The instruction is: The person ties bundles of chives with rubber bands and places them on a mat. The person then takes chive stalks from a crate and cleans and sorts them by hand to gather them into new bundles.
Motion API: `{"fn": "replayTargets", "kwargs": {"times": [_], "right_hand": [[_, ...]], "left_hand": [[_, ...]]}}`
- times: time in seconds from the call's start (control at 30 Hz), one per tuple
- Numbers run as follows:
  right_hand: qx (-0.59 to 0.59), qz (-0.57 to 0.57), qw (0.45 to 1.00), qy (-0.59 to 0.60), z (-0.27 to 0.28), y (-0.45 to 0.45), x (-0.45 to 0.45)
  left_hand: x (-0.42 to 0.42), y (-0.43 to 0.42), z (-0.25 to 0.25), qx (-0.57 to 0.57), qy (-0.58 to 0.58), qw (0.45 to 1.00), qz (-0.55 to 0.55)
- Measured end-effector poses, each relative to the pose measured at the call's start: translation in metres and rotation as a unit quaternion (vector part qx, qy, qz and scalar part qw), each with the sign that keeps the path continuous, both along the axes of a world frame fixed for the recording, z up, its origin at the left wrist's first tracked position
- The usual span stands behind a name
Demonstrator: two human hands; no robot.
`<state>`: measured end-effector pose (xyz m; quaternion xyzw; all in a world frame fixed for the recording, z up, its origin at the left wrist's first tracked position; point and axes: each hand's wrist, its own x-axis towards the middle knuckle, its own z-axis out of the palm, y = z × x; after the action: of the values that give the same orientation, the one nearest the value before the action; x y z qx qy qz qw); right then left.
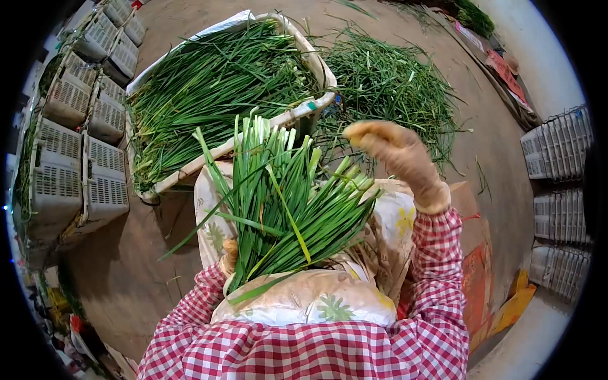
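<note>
My left hand (230,254), in a tan glove, is closed around the lower part of a bunch of garlic chives (278,202). The bunch lies across my lap, pale cut stems pointing away from me and fanned into two clumps. One yellowed leaf (288,215) runs across the green ones. Raised to the right of the bunch, apart from it, is my gloved right hand (396,152). Its fingers are curled together, and whatever may be inside them is hidden. A stained floral apron (335,304) covers my lap beneath the chives.
A white-lined crate (326,76) heaped with chives (215,88) stands ahead to the left. Beside it, loose leaves (386,88) are piled on the floor. Grey plastic crates (57,158) are stacked at left, more crates (557,149) at right. Flattened cardboard (472,253) lies by my right arm.
</note>
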<state>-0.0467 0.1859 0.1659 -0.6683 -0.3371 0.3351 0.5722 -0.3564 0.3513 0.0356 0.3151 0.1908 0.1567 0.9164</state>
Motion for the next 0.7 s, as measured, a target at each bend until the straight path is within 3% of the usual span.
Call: {"fn": "replayTargets", "kwargs": {"times": [0.03,0.1,0.17,0.37,0.43,0.5,0.57,0.63,0.67,0.7], "right_hand": [[-0.111,0.022,0.988,-0.109,0.013,-0.001,-0.01],[-0.225,0.048,0.927,-0.297,0.031,0.006,-0.027],[-0.126,0.011,0.882,-0.454,0.006,0.003,-0.034],[-0.106,-0.004,0.818,-0.565,-0.055,0.022,-0.058],[-0.034,0.027,0.912,-0.407,-0.039,0.018,-0.075],[0.008,0.115,0.984,-0.139,-0.023,0.009,-0.09],[0.088,0.192,0.975,-0.063,0.006,-0.007,-0.087],[0.194,0.213,0.955,-0.067,0.01,-0.023,-0.059],[0.193,0.211,0.956,-0.065,0.012,-0.026,-0.047],[0.146,0.092,0.981,-0.086,0.015,-0.026,-0.033]], "left_hand": [[0.0,-0.001,0.0,-0.001,0.001,1.0,0.004],[-0.003,-0.003,-0.001,-0.002,0.003,1.0,0.009],[-0.005,-0.004,-0.001,0.0,0.004,1.0,0.018],[-0.009,-0.003,0.001,0.011,-0.002,0.999,0.033],[-0.008,-0.002,0.0,0.012,-0.005,0.999,0.042],[-0.008,-0.001,-0.001,0.017,-0.008,0.999,0.051],[-0.007,0.001,-0.001,0.02,-0.011,0.998,0.057],[-0.006,0.003,-0.001,0.025,-0.013,0.998,0.059],[-0.007,0.003,-0.002,0.028,-0.013,0.998,0.06],[-0.006,0.003,-0.002,0.029,-0.014,0.998,0.061]]}}
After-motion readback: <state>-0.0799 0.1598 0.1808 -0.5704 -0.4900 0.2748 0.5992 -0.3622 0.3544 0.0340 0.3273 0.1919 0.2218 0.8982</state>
